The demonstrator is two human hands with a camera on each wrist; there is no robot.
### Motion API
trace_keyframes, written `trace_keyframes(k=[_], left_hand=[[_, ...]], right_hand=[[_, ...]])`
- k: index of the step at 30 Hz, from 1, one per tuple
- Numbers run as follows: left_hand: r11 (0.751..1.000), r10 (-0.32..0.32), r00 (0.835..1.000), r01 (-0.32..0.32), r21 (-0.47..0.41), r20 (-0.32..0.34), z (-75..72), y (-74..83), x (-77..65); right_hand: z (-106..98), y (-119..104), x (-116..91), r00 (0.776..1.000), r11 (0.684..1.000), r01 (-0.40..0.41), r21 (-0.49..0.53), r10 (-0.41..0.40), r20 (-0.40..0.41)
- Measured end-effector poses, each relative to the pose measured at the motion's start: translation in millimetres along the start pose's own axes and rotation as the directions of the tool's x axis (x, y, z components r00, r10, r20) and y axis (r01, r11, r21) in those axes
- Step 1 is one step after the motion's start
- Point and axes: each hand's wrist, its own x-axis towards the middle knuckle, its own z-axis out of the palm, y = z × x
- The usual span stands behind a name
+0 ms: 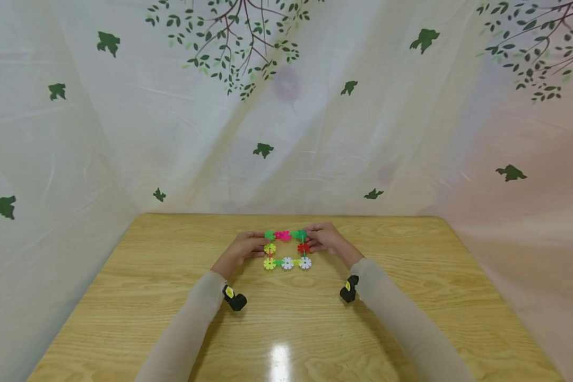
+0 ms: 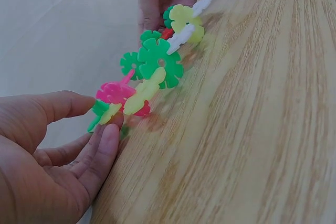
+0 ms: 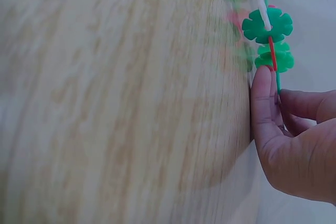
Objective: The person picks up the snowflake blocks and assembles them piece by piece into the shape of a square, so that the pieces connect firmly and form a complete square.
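A square frame of interlocking plastic flower discs is held between both hands just over the table. Yellow and white discs form its near side, pink and green ones its far side. My left hand pinches the left end; in the left wrist view, the thumb and fingers close on a green disc and a yellow one. At the far right corner my right hand pinches the frame. The right wrist view shows that thumb and fingertips at a green disc, beside a red disc seen edge-on.
The wooden table stretches around the hands. Behind it hangs a pale cloth printed with leaves and branches, meeting the far edge. A small black camera is strapped to the left wrist, another camera to the right.
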Motion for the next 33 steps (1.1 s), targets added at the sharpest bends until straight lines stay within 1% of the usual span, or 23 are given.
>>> trace_keyframes(k=[10,17,20,24,27,29,31,33], left_hand=[[1.0,0.003,1.0,-0.003,0.01,0.024,1.3,-2.2,1.6],[1.0,-0.005,1.0,0.005,0.0,0.027,1.8,-2.0,5.7],[1.0,-0.01,0.999,0.009,0.006,0.034,0.6,-0.9,7.3],[1.0,-0.007,0.998,0.006,0.03,0.056,-2.3,1.0,9.4],[0.998,0.001,0.997,-0.005,0.055,0.072,-6.7,2.4,11.1],[0.997,0.016,0.997,-0.022,0.08,0.075,-10.6,3.3,12.1],[0.992,0.043,0.998,-0.048,0.114,0.052,-14.5,4.3,13.4],[0.982,0.085,0.996,-0.087,0.168,0.019,-18.5,5.3,13.4]], right_hand=[[-3,4,-2,1.0,1.0,-0.003,-0.008,0.003,-0.011],[-6,4,1,1.0,1.0,-0.008,0.0,0.008,-0.022],[-7,2,3,1.0,1.0,-0.021,-0.016,0.021,-0.022],[-9,-5,3,0.998,0.994,-0.053,-0.1,0.051,-0.025],[-11,-12,2,0.998,0.979,-0.058,-0.194,0.054,-0.023],[-12,-15,1,0.999,0.966,-0.034,-0.258,0.031,-0.014],[-13,-17,0,1.0,0.947,0.015,-0.321,-0.017,-0.004],[-14,-17,-1,0.996,0.904,0.085,-0.419,-0.093,0.0]])
